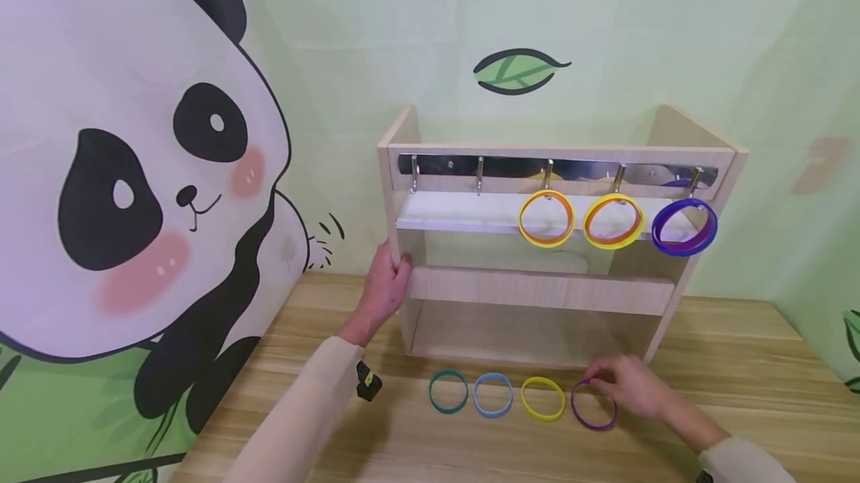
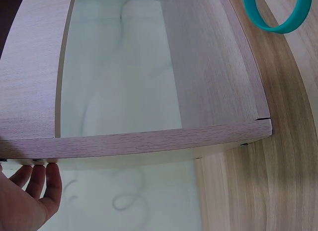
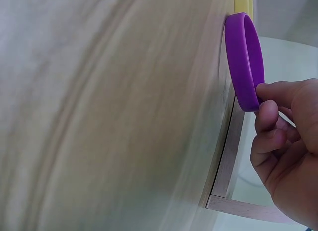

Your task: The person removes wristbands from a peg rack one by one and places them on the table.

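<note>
My left hand (image 1: 387, 285) holds the left side panel of a pale wooden hook rack (image 1: 544, 289); in the left wrist view its bent fingers (image 2: 51, 184) touch the panel's outer face. At the table's right, my right hand (image 1: 628, 384) pinches a purple silicone wristband (image 1: 594, 423) between thumb and finger. The right wrist view shows this wristband (image 3: 241, 62) tilted up on edge. In a row to its left lie a yellow wristband (image 1: 543, 417), a light blue one (image 1: 493, 414) and a teal one (image 1: 448, 411).
A metal strip (image 1: 510, 166) with several hooks runs along the rack's top. Yellow-and-orange wristbands (image 1: 546, 244) hang on the middle hook, another such pair (image 1: 613, 245) beside them, and blue and purple ones (image 1: 685, 250) on the rightmost hook. A panda-printed backdrop (image 1: 336, 95) stands behind.
</note>
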A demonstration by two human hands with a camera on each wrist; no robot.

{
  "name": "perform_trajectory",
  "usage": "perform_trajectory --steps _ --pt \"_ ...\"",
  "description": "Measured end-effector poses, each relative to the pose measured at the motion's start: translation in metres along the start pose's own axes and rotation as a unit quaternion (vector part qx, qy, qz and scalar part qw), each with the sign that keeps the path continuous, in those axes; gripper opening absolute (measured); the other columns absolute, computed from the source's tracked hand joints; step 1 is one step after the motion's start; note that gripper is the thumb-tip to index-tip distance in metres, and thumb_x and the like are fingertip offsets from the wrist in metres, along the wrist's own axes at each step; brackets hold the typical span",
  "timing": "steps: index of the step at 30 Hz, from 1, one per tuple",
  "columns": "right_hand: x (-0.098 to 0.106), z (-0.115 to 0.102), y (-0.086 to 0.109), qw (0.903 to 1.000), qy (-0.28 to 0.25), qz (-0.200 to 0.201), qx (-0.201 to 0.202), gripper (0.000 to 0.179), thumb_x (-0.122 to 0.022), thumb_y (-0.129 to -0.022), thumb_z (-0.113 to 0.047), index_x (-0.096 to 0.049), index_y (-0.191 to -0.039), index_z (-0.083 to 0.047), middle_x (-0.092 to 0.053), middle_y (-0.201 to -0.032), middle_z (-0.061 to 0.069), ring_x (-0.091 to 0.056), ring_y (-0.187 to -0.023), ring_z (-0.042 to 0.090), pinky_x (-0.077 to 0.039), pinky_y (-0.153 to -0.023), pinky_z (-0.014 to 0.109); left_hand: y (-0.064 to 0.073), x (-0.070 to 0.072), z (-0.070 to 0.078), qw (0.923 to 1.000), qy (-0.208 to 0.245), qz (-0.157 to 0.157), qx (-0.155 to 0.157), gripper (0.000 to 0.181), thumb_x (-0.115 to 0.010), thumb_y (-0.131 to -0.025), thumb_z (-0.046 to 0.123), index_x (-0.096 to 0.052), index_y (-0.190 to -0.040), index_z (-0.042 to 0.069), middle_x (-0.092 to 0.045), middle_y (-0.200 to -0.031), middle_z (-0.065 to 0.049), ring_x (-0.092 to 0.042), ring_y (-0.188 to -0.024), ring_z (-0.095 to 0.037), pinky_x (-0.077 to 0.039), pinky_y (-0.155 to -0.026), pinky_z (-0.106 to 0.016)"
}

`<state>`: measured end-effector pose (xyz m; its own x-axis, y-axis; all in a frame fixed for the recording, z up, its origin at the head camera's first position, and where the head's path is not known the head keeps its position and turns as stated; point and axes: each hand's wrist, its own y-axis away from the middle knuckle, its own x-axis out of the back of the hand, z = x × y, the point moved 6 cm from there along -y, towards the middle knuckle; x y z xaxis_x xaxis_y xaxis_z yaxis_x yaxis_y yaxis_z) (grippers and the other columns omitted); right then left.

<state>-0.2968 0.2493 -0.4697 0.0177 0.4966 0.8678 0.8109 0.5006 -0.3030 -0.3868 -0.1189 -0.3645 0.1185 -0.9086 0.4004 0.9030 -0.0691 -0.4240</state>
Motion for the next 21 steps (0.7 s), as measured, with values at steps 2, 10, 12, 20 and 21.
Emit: perform_trajectory --steps 2,10,12,20,21 --pt "-0.0011 0.0021 -0.0008 0.9999 0.008 -0.004 -0.007 0.01 -0.072 -0.079 -0.008 -0.07 -0.084 -0.017 -0.068 -0.083 -0.007 -0.064 -0.078 0.014 -0.054 -0.071 0.034 0.0 0.0001 -0.0006 1.0 -0.004 0.001 0.007 0.046 -0.041 -0.099 0.021 -0.032 -0.143 0.011 -0.044 -0.131 -0.012 -0.047 -0.117 -0.026 -0.045 -0.093 -0.048" --pt "-0.0054 0.0072 -0.0016 0.9997 0.023 -0.005 -0.008 0.012 -0.072 -0.079 -0.008 -0.069 -0.084 -0.019 -0.067 -0.082 -0.01 -0.063 -0.078 0.012 -0.054 -0.071 0.033 0.0008 0.0002 -0.0007 1.0 -0.005 0.001 0.002 0.046 -0.041 -0.099 0.02 -0.033 -0.143 0.01 -0.044 -0.13 -0.012 -0.047 -0.117 -0.025 -0.045 -0.094 -0.048" --pt "-0.0066 0.0077 -0.0016 0.9996 0.025 -0.006 -0.008 0.012 -0.072 -0.078 -0.008 -0.069 -0.084 -0.019 -0.067 -0.082 -0.01 -0.063 -0.078 0.012 -0.054 -0.07 0.033 0.0009 0.0001 -0.0009 1.0 -0.003 0.0 0.0 0.046 -0.041 -0.099 0.02 -0.033 -0.143 0.01 -0.044 -0.13 -0.012 -0.047 -0.117 -0.025 -0.045 -0.094 -0.049" --pt "-0.0086 0.007 -0.0026 0.9995 0.028 -0.006 -0.012 0.012 -0.071 -0.078 -0.008 -0.069 -0.084 -0.019 -0.067 -0.083 -0.009 -0.064 -0.08 0.015 -0.054 -0.072 0.036 0.0006 -0.0003 -0.0006 1.0 -0.007 0.003 -0.003 0.045 -0.04 -0.099 0.019 -0.033 -0.142 0.011 -0.044 -0.13 -0.01 -0.047 -0.118 -0.024 -0.045 -0.094 -0.048" --pt "-0.0087 0.0071 -0.0029 0.9995 0.027 -0.008 -0.014 0.012 -0.071 -0.078 -0.008 -0.069 -0.084 -0.018 -0.067 -0.083 -0.009 -0.064 -0.08 0.016 -0.054 -0.073 0.036 0.0006 -0.0004 -0.0003 1.0 -0.006 0.002 -0.004 0.045 -0.04 -0.099 0.019 -0.033 -0.142 0.011 -0.044 -0.13 -0.01 -0.046 -0.118 -0.024 -0.044 -0.094 -0.048"
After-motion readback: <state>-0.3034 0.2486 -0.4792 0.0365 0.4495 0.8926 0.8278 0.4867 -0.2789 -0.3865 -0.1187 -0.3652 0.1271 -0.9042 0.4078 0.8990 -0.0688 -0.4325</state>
